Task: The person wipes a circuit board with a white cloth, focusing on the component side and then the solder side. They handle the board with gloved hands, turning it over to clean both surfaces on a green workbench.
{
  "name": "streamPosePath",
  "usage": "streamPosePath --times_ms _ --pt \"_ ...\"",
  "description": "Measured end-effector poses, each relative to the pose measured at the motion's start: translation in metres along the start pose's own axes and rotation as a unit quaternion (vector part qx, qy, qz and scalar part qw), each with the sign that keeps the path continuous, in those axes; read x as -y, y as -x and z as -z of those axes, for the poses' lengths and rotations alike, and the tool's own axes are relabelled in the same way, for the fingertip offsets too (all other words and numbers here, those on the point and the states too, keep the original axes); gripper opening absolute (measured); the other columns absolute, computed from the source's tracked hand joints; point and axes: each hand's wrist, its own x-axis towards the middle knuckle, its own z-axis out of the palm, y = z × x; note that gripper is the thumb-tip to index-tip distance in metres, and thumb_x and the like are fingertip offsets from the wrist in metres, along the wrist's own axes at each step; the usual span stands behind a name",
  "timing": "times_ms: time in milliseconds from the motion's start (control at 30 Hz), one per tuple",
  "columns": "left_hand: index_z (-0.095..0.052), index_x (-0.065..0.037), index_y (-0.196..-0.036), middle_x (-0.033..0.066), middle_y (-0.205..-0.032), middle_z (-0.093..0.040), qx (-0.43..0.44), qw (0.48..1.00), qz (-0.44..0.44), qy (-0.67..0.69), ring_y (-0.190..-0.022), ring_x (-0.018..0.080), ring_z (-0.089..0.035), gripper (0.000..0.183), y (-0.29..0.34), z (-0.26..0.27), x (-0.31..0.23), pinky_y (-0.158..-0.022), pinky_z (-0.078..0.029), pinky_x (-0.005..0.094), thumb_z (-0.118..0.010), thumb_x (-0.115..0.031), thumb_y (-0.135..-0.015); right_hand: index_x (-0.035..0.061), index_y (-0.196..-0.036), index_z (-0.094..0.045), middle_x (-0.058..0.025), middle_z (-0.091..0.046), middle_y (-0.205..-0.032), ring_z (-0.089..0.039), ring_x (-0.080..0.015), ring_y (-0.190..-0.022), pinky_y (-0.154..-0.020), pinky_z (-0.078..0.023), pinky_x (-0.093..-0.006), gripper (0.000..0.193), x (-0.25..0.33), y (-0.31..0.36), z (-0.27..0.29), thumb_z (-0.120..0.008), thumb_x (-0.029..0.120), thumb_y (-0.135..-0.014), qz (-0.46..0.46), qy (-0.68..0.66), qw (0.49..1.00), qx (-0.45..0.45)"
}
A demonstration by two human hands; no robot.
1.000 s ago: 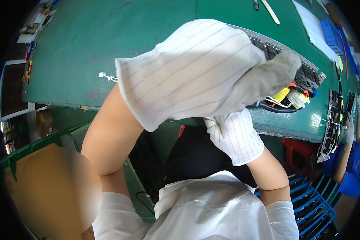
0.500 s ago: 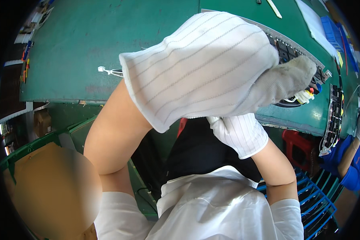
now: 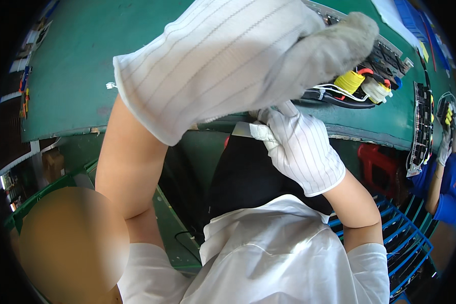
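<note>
My left hand, in a white glove with thin grey stripes, is raised over the bench, large in view. Its greyed thumb stretches right across a circuit board assembly; its other fingers are hidden behind the hand. Below that thumb lie a yellow-wrapped part, a white-wrapped part and black and white wires. My right hand, gloved alike, is closed at the bench's front edge. A flat pale strip sticks out leftward from its fingers. Left of my left cuff shows a small white connector.
The green bench spans the far side. Another board assembly lies at its right end. Beyond it, a co-worker's gloved hand is by yellow parts. A red stool and blue wire rack stand at right.
My left hand has moved left and away from me, uncovering the yellow and white parts. My right hand has risen slightly, and the pale strip now shows. The co-worker's hand has come further into view.
</note>
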Motion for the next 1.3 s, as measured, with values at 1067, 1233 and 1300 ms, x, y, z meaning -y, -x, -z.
streamPosePath --times_ms 1067,1233,1300 --pt "-0.066 0.003 -0.09 0.0141 -0.071 -0.064 -0.102 0.864 0.203 0.449 -0.06 0.0246 -0.057 0.032 -0.018 0.003 -0.013 -0.062 -0.049 0.0307 -0.056 -0.026 -0.094 0.0023 -0.085 -0.059 -0.0161 -0.063 -0.104 -0.063 -0.0336 -0.068 -0.056 -0.051 -0.0408 0.01 0.011 0.003 0.013 -0.058 0.007 -0.077 -0.025 0.062 0.998 0.006" --pt "-0.066 0.002 -0.086 0.013 -0.07 -0.063 -0.043 0.867 0.161 0.47 -0.059 0.0238 -0.056 0.03 -0.029 0.004 -0.005 -0.062 -0.048 0.0307 -0.055 -0.025 -0.095 0.0018 -0.083 -0.059 -0.0155 -0.063 -0.098 -0.063 -0.034 -0.068 -0.055 -0.051 -0.0411 0.008 0.0 0.01 0.015 -0.057 0.008 -0.078 -0.054 0.08 0.995 -0.022" --pt "-0.065 0.003 -0.086 0.0128 -0.071 -0.063 -0.143 0.915 0.106 0.362 -0.06 0.024 -0.057 0.028 -0.021 -0.014 -0.006 -0.061 -0.048 0.0305 -0.056 -0.023 -0.094 0.003 -0.079 -0.057 -0.0145 -0.062 -0.088 -0.061 -0.0326 -0.062 -0.053 -0.05 -0.0404 0.008 -0.001 0.014 0.01 -0.058 0.009 -0.075 -0.04 0.058 0.996 -0.054"
